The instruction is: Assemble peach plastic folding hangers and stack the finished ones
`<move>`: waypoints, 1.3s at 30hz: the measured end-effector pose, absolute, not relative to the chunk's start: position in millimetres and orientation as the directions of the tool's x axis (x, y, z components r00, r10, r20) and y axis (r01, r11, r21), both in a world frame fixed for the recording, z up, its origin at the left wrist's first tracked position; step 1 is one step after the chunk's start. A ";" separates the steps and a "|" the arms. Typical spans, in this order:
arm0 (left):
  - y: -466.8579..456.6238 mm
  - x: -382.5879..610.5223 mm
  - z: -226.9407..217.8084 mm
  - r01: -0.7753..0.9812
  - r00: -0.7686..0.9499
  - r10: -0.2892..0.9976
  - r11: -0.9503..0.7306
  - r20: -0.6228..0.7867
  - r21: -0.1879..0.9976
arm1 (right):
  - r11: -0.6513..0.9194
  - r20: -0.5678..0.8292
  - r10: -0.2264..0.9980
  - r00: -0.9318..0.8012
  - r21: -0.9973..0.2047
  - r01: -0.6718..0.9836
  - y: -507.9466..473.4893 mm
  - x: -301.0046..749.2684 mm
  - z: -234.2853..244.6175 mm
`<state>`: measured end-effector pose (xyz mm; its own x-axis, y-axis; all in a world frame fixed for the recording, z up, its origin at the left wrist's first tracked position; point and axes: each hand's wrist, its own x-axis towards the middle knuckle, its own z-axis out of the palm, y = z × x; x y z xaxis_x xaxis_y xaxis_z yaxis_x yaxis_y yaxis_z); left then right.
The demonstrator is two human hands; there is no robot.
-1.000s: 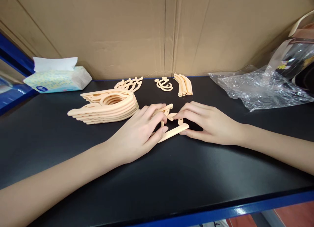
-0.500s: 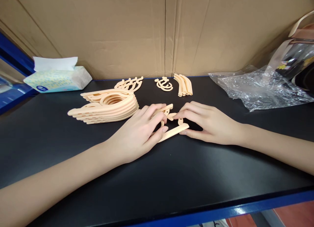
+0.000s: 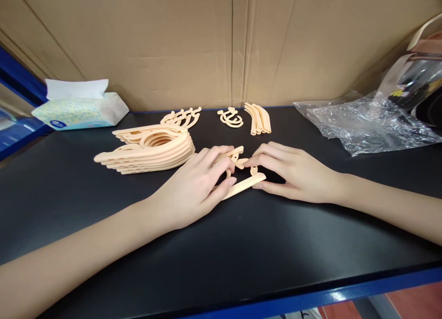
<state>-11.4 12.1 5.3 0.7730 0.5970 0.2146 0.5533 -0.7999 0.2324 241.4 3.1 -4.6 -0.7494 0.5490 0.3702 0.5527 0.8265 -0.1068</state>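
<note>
Steadying cream-colored plastic bits in the middle of the frame, our left hand (image 3: 207, 183) is curled over them, thumb near the index finger and laid along the long strip (image 3: 243, 186). It looks like a closed hold, though much is hidden underneath. If that eases up, we reckon the strip could skid on the smooth black tabletop (image 3: 241, 254). Pushing too hard on the little pointed piece (image 3: 241, 164) might pop it sideways too. And our left knuckles sit right by the stack of hanger-shaped parts (image 3: 155, 148) at center left, so one careless elbow swing could knock it.

Pose-wise, our right hand reaches in palm down from the right edge, fingertips at the pointed piece, thumb by the strip's end; we can't tell if it's actually gripping. Both forearms slant inward.
</note>
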 end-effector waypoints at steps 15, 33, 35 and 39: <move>13.9 -12.6 1.9 0.533 0.781 0.573 -0.819 0.250 0.211 | 0.821 0.357 0.559 -0.748 -0.112 0.560 3.5 241.3 -4.4; 11.8 -11.7 6.2 0.546 0.783 0.585 -0.810 0.212 0.216 | 0.818 0.352 0.564 -0.747 -0.121 0.562 3.2 241.5 -4.5; 11.6 -11.8 5.5 0.540 0.785 0.580 -0.813 0.217 0.218 | 0.817 0.351 0.567 -0.745 -0.123 0.563 3.2 241.6 -4.7; 12.3 -11.9 4.2 0.536 0.786 0.576 -0.816 0.224 0.217 | 0.817 0.355 0.568 -0.743 -0.130 0.562 3.3 241.9 -4.6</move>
